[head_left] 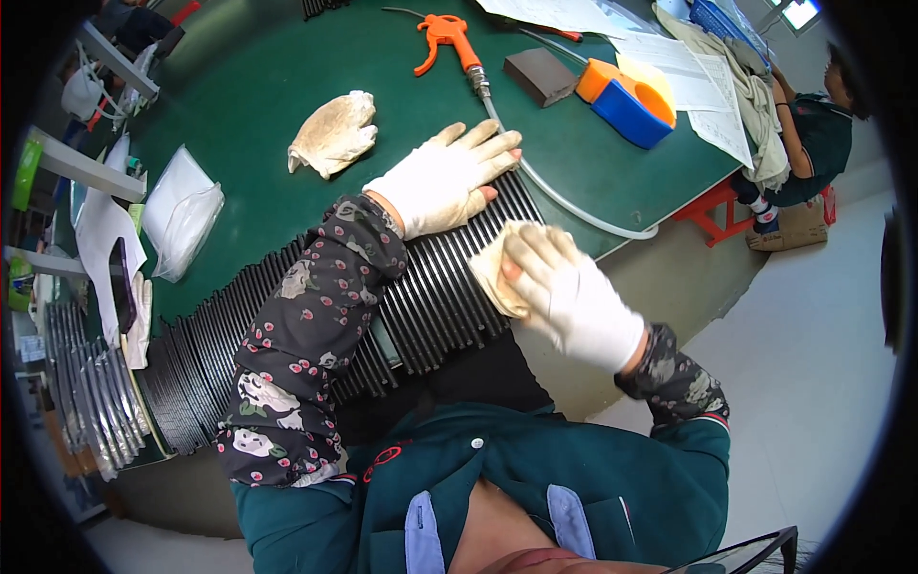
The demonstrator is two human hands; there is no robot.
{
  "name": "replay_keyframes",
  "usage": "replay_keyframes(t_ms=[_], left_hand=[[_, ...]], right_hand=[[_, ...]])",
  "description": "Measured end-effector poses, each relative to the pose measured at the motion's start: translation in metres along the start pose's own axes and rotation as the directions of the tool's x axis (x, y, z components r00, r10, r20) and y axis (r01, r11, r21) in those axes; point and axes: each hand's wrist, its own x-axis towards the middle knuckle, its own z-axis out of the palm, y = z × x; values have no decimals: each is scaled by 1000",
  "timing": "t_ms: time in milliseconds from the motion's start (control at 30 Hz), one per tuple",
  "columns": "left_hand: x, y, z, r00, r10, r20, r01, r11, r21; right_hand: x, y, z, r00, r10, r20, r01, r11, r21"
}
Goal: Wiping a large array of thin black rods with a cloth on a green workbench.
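Black rods (438,304) lie side by side in a long row along the near edge of the green table. Spread flat over their far ends is my left hand (445,182), in a white glove with bare fingertips; its fingers are stretched out and hold nothing. A folded cream cloth (492,273) is pressed to the rods at the right end of the row. My right hand (572,297), gloved and slightly blurred, grips that cloth with its fingers bent over it.
On the green table (258,86) lie a stained glove (335,134), an orange air blow gun (448,43) with its hose, a dark block (541,77) and an orange-blue tape dispenser (626,103). Bagged rods (96,392) lie far left. A person (813,134) sits at right.
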Motion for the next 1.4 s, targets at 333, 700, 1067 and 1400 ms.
replay_keyframes(t_ms=[333,700,1067,1400], left_hand=[[-1,-2,4,998,-29,-54,27,999,-39],[-3,-6,4,998,-13,-57,10,999,-48],[-6,-7,3,998,-58,-10,57,994,-90],[-36,-34,-30,898,-139,-417,-20,935,-355]], right_hand=[[19,9,-1,999,-33,16,32,998,46],[15,3,-6,989,-93,117,87,995,55],[20,-6,-8,959,-202,198,178,975,132],[44,7,-3,949,-275,155,272,961,42]])
